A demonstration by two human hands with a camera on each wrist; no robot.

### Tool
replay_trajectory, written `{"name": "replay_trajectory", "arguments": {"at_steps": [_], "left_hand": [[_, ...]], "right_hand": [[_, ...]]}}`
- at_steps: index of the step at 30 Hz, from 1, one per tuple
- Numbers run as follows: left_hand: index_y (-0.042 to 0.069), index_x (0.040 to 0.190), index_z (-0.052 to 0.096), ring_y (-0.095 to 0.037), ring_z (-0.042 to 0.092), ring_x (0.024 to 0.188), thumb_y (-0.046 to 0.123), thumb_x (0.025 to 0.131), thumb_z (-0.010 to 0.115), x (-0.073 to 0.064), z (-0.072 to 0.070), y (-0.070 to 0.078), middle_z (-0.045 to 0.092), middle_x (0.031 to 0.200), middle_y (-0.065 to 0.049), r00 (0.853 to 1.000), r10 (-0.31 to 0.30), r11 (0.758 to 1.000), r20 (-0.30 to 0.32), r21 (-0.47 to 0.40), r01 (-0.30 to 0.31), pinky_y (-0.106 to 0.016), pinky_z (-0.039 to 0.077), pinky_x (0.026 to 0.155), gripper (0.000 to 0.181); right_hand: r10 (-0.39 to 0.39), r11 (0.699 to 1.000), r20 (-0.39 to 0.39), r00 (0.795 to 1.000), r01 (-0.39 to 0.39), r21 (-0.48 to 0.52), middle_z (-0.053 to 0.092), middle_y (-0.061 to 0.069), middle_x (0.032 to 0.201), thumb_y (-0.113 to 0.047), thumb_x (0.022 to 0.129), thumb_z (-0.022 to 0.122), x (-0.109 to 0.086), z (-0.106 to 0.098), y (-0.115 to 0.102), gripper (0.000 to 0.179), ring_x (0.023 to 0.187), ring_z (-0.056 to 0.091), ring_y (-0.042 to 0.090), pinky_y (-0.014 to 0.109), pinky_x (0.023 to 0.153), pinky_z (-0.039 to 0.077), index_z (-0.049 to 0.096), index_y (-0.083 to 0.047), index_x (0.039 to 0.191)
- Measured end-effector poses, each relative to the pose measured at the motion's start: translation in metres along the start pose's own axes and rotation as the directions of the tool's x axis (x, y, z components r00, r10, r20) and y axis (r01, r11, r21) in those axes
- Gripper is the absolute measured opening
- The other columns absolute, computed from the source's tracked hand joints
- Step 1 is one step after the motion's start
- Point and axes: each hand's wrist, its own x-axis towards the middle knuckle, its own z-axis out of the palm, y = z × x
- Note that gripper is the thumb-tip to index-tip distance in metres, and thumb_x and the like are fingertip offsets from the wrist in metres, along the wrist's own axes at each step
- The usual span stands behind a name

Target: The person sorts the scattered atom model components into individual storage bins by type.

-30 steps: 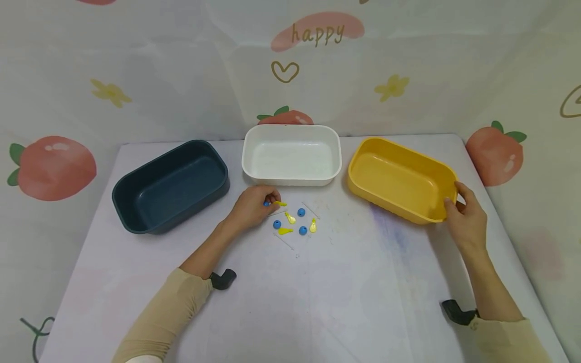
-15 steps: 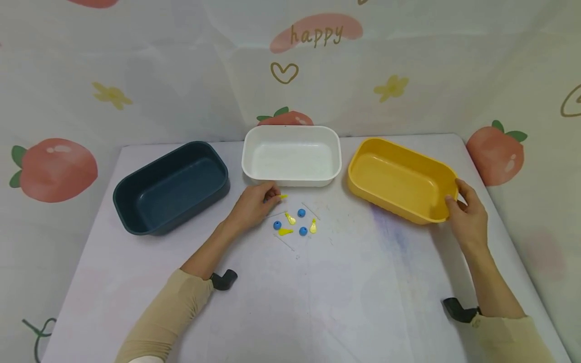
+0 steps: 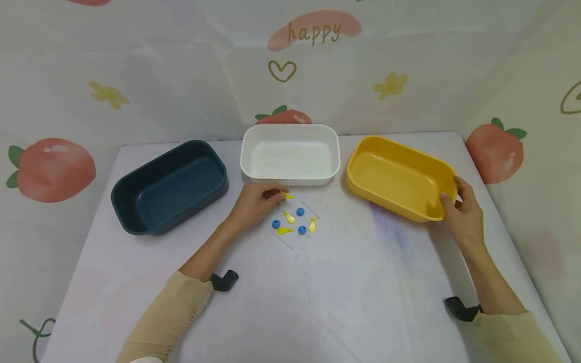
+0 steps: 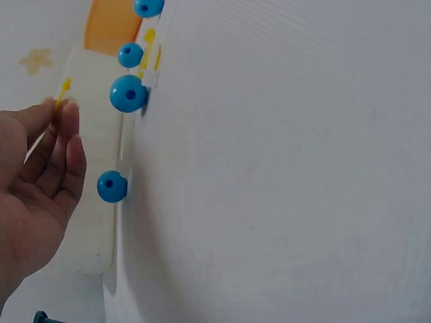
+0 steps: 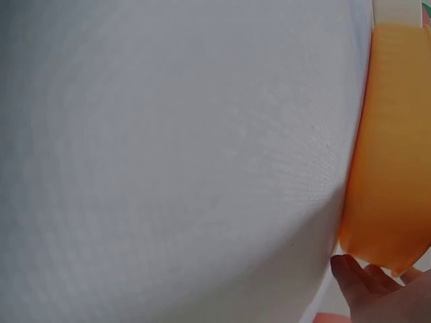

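My left hand (image 3: 257, 204) pinches a small yellow bulb-shaped piece (image 3: 288, 195) between thumb and fingertips, just in front of the white bin (image 3: 290, 182). In the left wrist view the piece's knobbed end (image 4: 66, 85) sticks up past the fingertips. Beneath and beside that hand lie several blue beads with holes (image 3: 302, 230), more yellow pieces (image 3: 289, 218) and thin pale sticks (image 3: 283, 241). One bead (image 4: 112, 186), seen in the left wrist view, is hidden behind the hand in the head view. My right hand (image 3: 464, 217) holds the right end of the yellow bin (image 3: 395, 209) by its rim.
A dark teal bin (image 3: 170, 206) stands angled at the left of the white-covered table (image 3: 317, 302). Behind the bins hangs a white printed cloth (image 3: 204, 65). Each wrist wears a black camera mount (image 3: 224, 281).
My left hand has picked the yellow piece up from the group and moved it slightly back and right, toward the white bin. The right hand stays on the yellow bin.
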Motion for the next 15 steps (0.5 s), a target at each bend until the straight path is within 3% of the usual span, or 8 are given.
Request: {"name": "replay_trajectory", "arguments": {"at_steps": [6,12,15], "left_hand": [[0.011,0.113,0.075,-0.014,0.065,0.086,0.011,0.086,0.078,0.004,0.001,0.006,0.071,0.102,0.002,0.999,-0.037,0.998,0.015,-0.048,0.037,-0.028,0.055,0.079,0.028],[0.010,0.112,0.075,-0.017,0.064,0.085,0.007,0.084,0.079,0.008,0.002,0.012,0.071,0.100,-0.001,0.998,-0.055,0.993,0.015,-0.101,0.056,-0.028,0.055,0.079,0.028],[0.009,0.112,0.075,-0.017,0.064,0.084,0.006,0.084,0.079,0.011,0.003,0.014,0.071,0.099,-0.001,0.998,-0.054,0.992,0.015,-0.113,0.055,-0.027,0.055,0.078,0.028]], "right_hand": [[0.022,0.999,0.027,0.999,-0.021,-0.032,0.033,0.015,0.158,-0.033,0.104,0.044,-0.001,0.000,-0.002,0.060,0.120,0.051,0.040,0.012,0.089,0.046,0.023,-0.020,0.159],[0.023,1.000,0.040,0.999,-0.023,-0.005,0.028,0.012,0.161,-0.035,0.105,0.042,-0.002,-0.001,-0.001,0.061,0.136,0.041,0.041,0.040,0.110,0.037,0.019,-0.023,0.160],[0.022,0.999,0.044,0.999,-0.023,0.030,0.028,0.013,0.161,-0.035,0.105,0.041,-0.003,-0.002,0.000,0.061,0.139,0.037,0.041,0.037,0.110,0.036,0.016,-0.026,0.161]]}}
